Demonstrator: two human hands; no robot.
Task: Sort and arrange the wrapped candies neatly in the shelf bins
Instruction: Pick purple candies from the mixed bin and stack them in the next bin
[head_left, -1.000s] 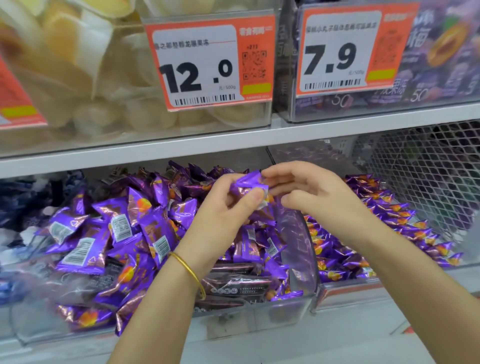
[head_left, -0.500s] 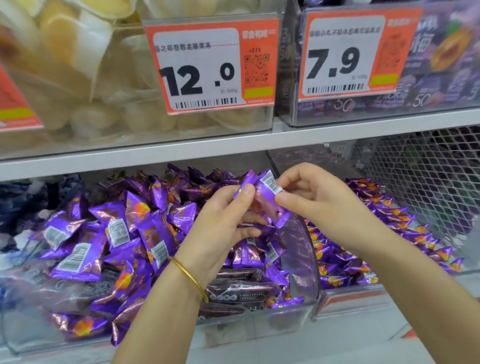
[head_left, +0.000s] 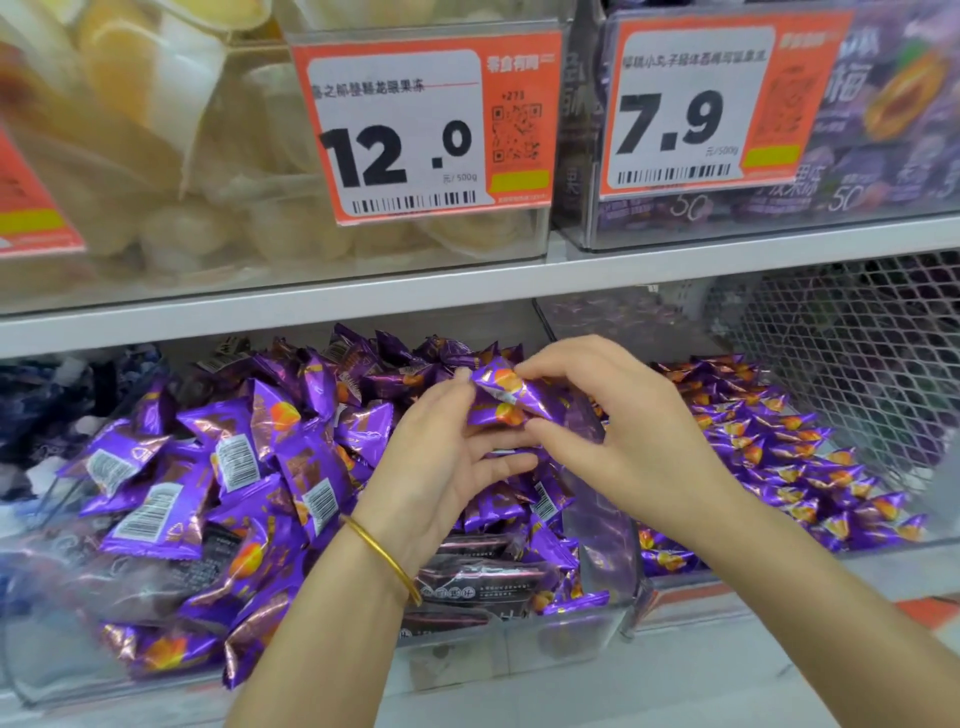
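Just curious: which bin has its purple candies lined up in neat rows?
The clear plastic bin on the right, beside the wire mesh; in the middle bin the purple foil-wrapped candies are heaped loosely.

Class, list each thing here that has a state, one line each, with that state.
held candy, wrapped, off the pile
left hand, pinches the held candy
right hand, pinches the held candy
heaped candies, jumbled, left of the hands
rowed candies, lined up, right of the hands

- Left hand (head_left: 441, 462): forearm from 7 o'clock, palm up, pinching candy (head_left: 506, 395) at 9 o'clock end.
- Right hand (head_left: 628, 441): forearm from 4 o'clock, knuckles up, pinching its 3 o'clock end.
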